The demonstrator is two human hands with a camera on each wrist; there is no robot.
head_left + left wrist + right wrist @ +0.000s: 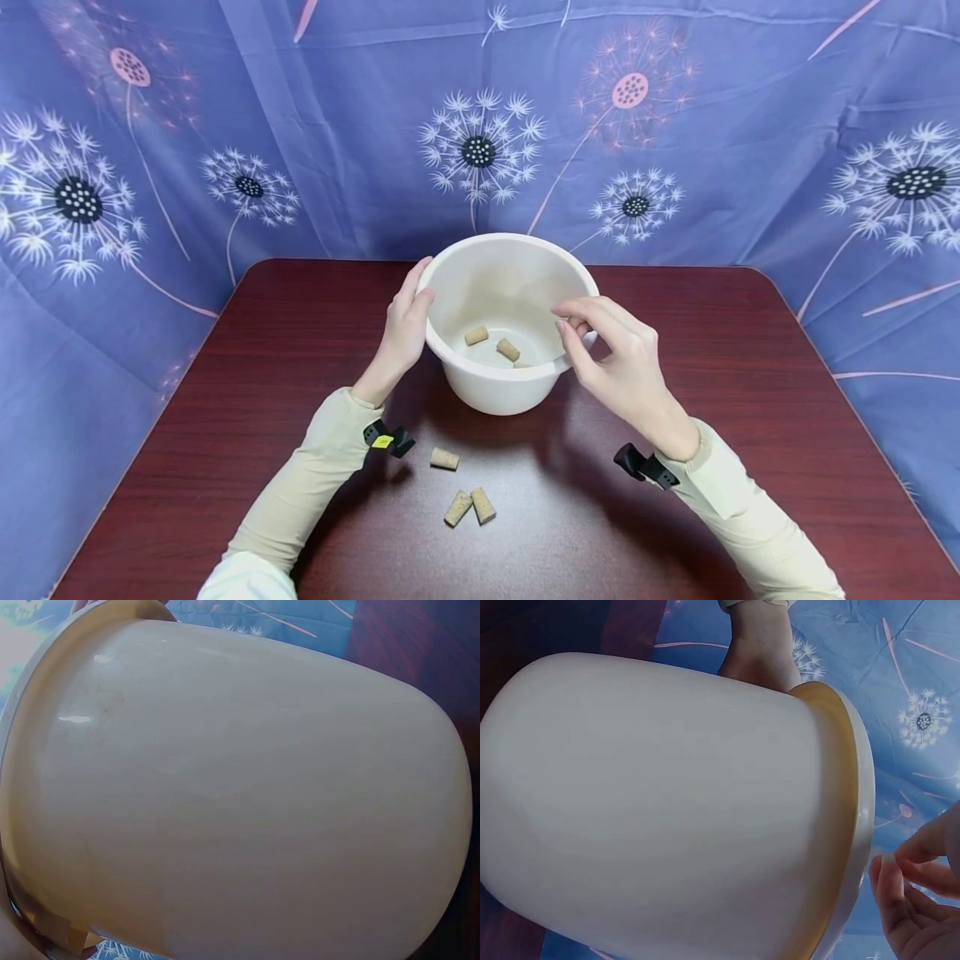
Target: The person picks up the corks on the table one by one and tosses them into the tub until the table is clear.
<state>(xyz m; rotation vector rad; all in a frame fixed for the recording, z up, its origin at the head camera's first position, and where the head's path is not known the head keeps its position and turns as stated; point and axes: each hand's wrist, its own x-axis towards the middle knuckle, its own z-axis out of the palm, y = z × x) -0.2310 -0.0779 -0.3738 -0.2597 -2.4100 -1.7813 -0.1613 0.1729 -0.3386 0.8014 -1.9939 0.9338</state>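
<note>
A white plastic basin [497, 392] stands on the table, tilted a little toward the camera. My left hand [405, 329] holds its left rim, with the thumb at the edge and the other fingers outside. My right hand [618, 354] is over the right rim, its thumb and forefinger bent toward each other. No object shows between these fingertips in the head view. Inside the basin lie a cork [476, 335] and another cork [507, 349]; the near rim partly hides a third pale piece. The basin's wall [247, 795] fills much of both wrist views.
Three more corks lie on the dark red table [712, 358] in front of the basin: a single cork [445, 458], and a pair, a left cork [457, 507] and a right cork [483, 505]. A blue dandelion-print cloth [360, 150] hangs around the table's back and sides.
</note>
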